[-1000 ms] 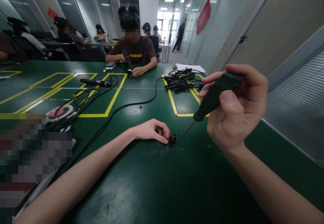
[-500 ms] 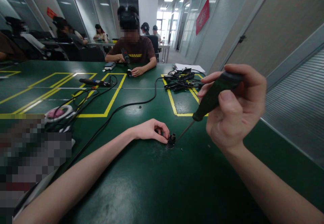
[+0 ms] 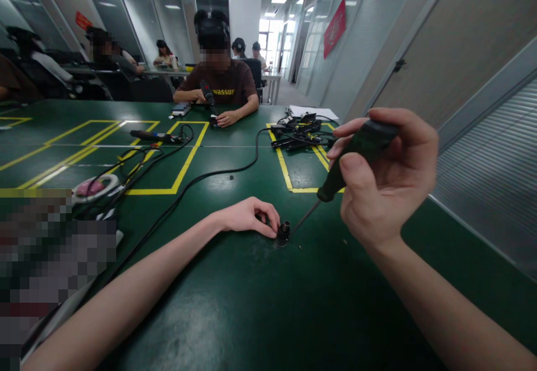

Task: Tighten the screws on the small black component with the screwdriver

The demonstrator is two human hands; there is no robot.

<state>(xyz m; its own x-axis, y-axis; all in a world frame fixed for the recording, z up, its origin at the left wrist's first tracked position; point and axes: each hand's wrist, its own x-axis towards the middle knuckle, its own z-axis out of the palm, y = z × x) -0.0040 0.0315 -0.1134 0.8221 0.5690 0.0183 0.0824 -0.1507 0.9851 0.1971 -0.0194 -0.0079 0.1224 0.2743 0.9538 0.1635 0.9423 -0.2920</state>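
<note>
Screwdriver (image 3: pixel 352 159), dark ribbed handle, thin steel shaft on small black cylindrical part (image 3: pixel 284 233)

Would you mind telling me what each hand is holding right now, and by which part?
The right hand grips a screwdriver by its dark green handle. The left hand pinches a small black part at its side, steadying it on the green table.

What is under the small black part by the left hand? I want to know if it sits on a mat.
Only the bare green table shows around the small black part; no mat is visible. Its underside is hidden, and the left hand covers its left side.
</note>
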